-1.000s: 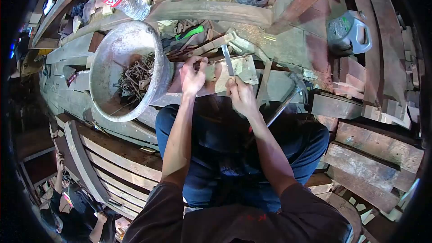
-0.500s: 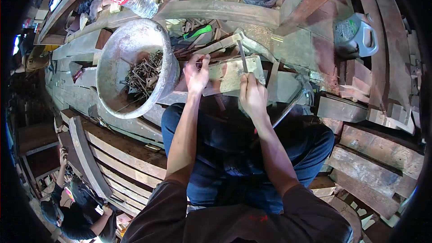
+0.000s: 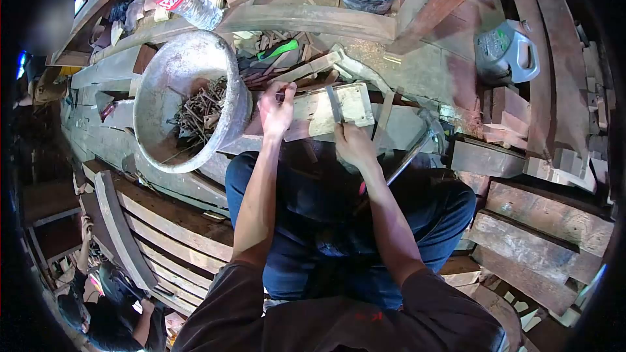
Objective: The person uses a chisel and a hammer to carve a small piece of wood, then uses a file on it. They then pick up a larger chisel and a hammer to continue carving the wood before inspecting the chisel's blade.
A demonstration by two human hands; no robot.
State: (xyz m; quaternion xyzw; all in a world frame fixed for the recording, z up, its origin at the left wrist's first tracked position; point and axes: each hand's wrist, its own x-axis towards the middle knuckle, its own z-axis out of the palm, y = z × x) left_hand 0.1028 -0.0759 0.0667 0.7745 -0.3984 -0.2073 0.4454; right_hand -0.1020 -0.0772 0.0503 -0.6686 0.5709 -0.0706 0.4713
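Note:
My right hand [image 3: 356, 146] is closed around a knife [image 3: 334, 103], its straight grey blade pointing away from me over a pale wooden block [image 3: 355, 105]. To the left, my left hand [image 3: 276, 109] is closed in a pinch on a small reddish-brown piece of wood [image 3: 282, 96], mostly hidden by the fingers. The block lies in front of my knees, between the two hands. A hammer [image 3: 407, 155] with a metal shaft rests by my right knee, its head away from me.
A large whitish bucket [image 3: 145, 101] with wood scraps lies tilted at left. Farther off are a bucket [image 3: 368, 1] of small wooden pegs, a water bottle [image 3: 184, 1] and a grey jug [image 3: 505, 55]. Stacked planks [image 3: 528, 241] stand right; another person [image 3: 107, 306] sits lower left.
The whole view has shifted slightly left. My right hand and the knife have come nearer to me, the blade now lying lower over the block. My left hand stays in its pinch.

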